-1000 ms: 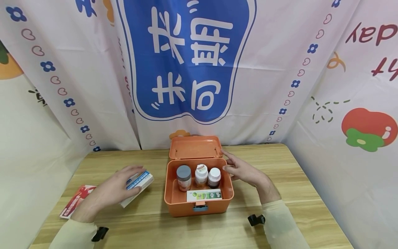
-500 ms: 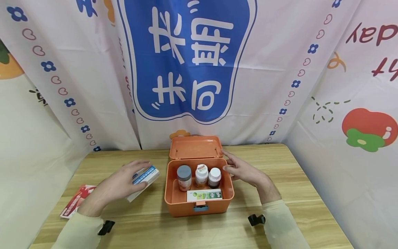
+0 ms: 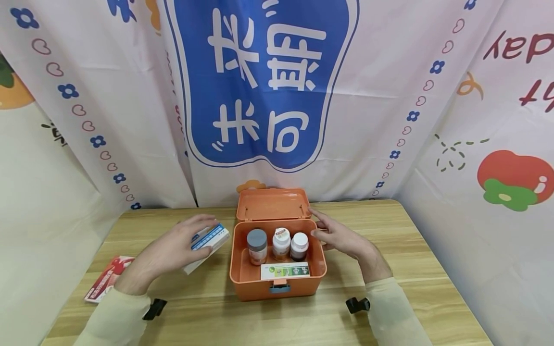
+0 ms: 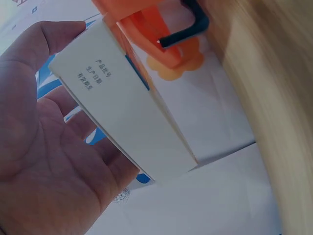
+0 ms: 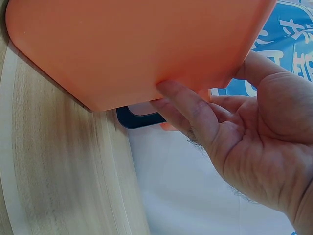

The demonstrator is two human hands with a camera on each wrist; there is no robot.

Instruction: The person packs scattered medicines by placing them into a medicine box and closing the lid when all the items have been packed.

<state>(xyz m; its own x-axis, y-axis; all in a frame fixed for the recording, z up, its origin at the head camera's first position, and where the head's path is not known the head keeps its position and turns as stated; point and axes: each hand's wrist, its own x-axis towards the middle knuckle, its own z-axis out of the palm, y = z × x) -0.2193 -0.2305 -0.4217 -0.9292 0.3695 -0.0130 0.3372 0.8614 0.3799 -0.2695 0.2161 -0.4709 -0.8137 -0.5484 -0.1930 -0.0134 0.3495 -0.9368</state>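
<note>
My left hand (image 3: pixel 169 252) grips a white and blue medicine carton (image 3: pixel 217 236) just left of an orange lidded box (image 3: pixel 298 289). In the left wrist view, thumb and fingers hold the carton (image 4: pixel 117 103) by its edges, tilted. The box's lid (image 3: pixel 273 204) is folded back. At the box's right side, my right hand (image 3: pixel 342 239) holds the wall, thumb over the rim and a finger reaching to the lid. From the right wrist view, fingertips press the outer wall (image 5: pixel 132 54); the thumb tip is hidden behind the edge.
Inside the box stand a grey-capped bottle (image 3: pixel 258 244), a white bottle (image 3: pixel 281 244) and a dark bottle with white cap (image 3: pixel 299 246). A green and white carton (image 3: pixel 283 271) lies before them. A red carton (image 3: pixel 109 278) lies on the wooden table (image 3: pixel 277 324), behind the left forearm.
My left hand has carried the white and blue carton rightward and slightly away, closer to the orange box. The right hand has stayed in place on the box.
</note>
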